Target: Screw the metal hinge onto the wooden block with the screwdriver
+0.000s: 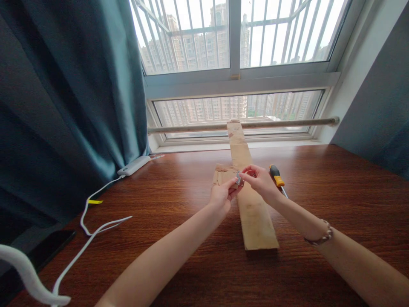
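Note:
Both my hands meet over a long pale wooden plank (255, 217) that lies lengthwise on the dark wooden table (179, 204). My left hand (221, 197) and my right hand (261, 181) pinch a small silvery metal piece (239, 178) between their fingertips, just above the plank. A shorter wooden piece (222, 174) lies crosswise under the plank, left of my hands. Right of my right hand a screwdriver (276, 176) with a yellow and black handle rests on the table.
A white power bank (134, 165) with white cables (92, 221) sits at the left by a teal curtain (70, 102). A dark phone (47, 249) lies at the table's left edge. A window with a rail (287, 123) runs behind the table.

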Motion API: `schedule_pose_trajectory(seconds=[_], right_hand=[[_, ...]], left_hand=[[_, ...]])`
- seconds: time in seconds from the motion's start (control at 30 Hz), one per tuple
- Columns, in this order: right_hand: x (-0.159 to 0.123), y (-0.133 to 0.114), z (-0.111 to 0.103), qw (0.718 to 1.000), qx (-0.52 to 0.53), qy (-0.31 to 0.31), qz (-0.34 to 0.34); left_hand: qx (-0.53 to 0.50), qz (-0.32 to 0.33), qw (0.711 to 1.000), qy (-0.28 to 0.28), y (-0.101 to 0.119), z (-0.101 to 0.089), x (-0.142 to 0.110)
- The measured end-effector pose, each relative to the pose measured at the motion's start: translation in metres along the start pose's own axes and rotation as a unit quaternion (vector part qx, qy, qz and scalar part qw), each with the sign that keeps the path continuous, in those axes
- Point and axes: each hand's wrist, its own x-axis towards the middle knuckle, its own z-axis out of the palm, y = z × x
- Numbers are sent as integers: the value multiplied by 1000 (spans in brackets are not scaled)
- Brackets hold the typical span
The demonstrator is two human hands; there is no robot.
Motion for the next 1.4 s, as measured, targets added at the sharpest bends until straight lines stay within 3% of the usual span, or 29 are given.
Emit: schedule_pose_trajectory(seconds=[0.1,0.17,0.47,0.63,0.83,1.0,1.13,1.23,1.33,1.4], right_hand=[[-4,6,2,988,-134,-35,-62],[-7,8,5,982,-168,-29,-79],[-16,7,12,986,-115,13,-121],[-22,3,17,994,-45,58,-77],[-28,7,15,960,-156,68,-223],[-30,2,15,952,-134,125,-245],[-31,-17,17,972,-39,159,-168],[-24,-27,12,974,173,143,-42],[-13,-25,3,911,397,59,98],[-6,-18,-2,872,458,7,170]], left_hand=[[-9,7,1000,15,-1,-2,2],[-13,11,1000,16,-2,-3,3],[4,20,1000,2,3,1,-2],[21,29,999,-25,7,3,-5],[53,38,997,-34,9,5,-13],[55,72,995,-34,8,7,-17],[47,79,996,5,6,2,-6],[36,63,997,30,5,-2,3],[21,52,998,32,6,-2,5],[16,49,998,23,7,-2,4]])
